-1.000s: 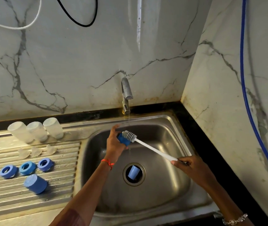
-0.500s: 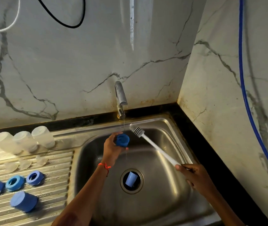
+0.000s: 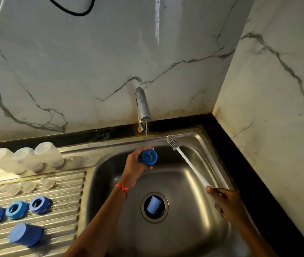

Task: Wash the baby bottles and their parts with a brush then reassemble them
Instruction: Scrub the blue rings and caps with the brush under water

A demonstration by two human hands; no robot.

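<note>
The left hand (image 3: 135, 168) is gripping a blue cap (image 3: 149, 157), closed end up; the right hand (image 3: 230, 205) is holding a white brush (image 3: 190, 164) beside it.

You wear a thin red-orange thread (image 3: 122, 188) tied round your left wrist, just behind your left hand (image 3: 135, 167), its knot leaving short loose ends. Both forearms are bare to the frame's lower edge, and your right hand (image 3: 229, 203) is bare too.

Bottles (image 3: 27, 160), nipples (image 3: 28, 186), rings (image 3: 16, 209), cap (image 3: 26, 234) on drainboard (image 3: 64, 193)
</note>
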